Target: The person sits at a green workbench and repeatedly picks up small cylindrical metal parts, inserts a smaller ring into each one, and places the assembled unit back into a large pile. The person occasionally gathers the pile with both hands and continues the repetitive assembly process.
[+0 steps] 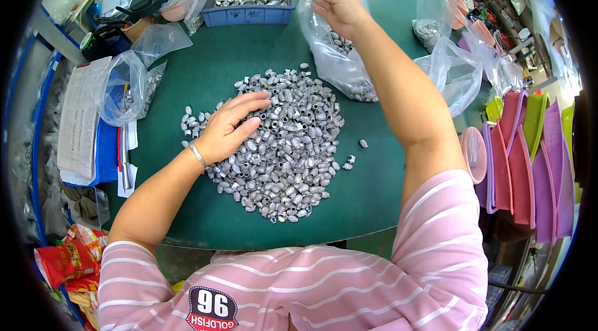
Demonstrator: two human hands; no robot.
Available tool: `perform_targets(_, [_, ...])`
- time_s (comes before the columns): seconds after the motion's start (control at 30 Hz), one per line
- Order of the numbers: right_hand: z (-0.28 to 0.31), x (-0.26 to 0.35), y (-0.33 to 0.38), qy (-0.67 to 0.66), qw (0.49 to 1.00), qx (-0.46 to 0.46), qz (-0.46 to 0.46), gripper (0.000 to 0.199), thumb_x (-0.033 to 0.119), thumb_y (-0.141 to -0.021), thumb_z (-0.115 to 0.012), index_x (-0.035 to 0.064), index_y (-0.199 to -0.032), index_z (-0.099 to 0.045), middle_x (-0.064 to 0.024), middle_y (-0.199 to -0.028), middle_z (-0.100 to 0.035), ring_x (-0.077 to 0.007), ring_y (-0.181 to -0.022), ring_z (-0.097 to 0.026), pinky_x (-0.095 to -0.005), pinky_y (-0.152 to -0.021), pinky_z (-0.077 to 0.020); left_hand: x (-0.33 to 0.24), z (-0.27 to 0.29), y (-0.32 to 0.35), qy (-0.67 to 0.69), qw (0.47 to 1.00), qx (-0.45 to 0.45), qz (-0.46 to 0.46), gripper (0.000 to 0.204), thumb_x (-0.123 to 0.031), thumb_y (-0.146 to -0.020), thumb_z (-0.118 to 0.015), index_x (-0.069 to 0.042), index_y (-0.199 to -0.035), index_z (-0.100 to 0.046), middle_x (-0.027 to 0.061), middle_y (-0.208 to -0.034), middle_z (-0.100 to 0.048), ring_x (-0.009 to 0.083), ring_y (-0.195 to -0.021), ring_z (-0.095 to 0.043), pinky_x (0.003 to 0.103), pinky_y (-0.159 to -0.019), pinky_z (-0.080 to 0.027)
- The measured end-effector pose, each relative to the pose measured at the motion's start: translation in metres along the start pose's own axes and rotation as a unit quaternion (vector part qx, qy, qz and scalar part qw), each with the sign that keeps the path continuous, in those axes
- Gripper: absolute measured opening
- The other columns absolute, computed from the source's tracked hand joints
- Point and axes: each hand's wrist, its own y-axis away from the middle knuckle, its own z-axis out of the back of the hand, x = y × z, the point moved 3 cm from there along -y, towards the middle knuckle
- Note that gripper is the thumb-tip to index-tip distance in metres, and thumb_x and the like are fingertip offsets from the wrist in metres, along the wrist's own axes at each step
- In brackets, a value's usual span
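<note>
Currently: your left hand (225, 129) rests open on heaped small grey metallic barrel-shaped fittings (286, 156), mid green tabletop (380, 163) | your right hand (341, 11), open, over part-filled clear plastic bag (329, 64) | step: apparently hand-bagging | next: likely calls for holding bag mouth wide

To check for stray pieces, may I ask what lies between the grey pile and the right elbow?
In the head view, a few loose grey parts lie there on the green table, beside the pile.
</note>
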Motion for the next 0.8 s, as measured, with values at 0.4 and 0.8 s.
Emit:
perform_targets(0.4, [0.043, 0.023, 0.128, 0.869, 0.330, 0.367, 0.039, 0.023, 0.004, -0.075, -0.050, 0.0070, -0.091, -0.066, -0.0113, -0.091, -0.068, -0.0275, -0.092, -0.064, -0.0457, -0.098, -0.0342, 0.000, -0.001, 0.000, 0.009, 1.000, 0.005, 0.010, 0.036, -0.027, -0.091, -0.049, -0.005, -0.119, -0.057, 0.0120, -0.131, -0.050, 0.0284, -0.122, -0.045, 0.039, -0.102, -0.032])
perform_targets(0.8, [0.036, 0.040, 0.238, 0.540, 0.771, 0.088, 0.326, 0.011, 0.008, -0.079, -0.064, 0.0029, -0.088, -0.062, -0.0132, -0.078, -0.063, -0.0301, -0.073, -0.061, -0.0370, -0.064, -0.0491, -0.017, -0.004, 0.017, -0.067, 0.997, -0.043, -0.011, 0.028, -0.020, -0.089, -0.052, -0.004, -0.109, -0.063, 0.0121, -0.122, -0.055, 0.0290, -0.112, -0.050, 0.038, -0.097, -0.035])
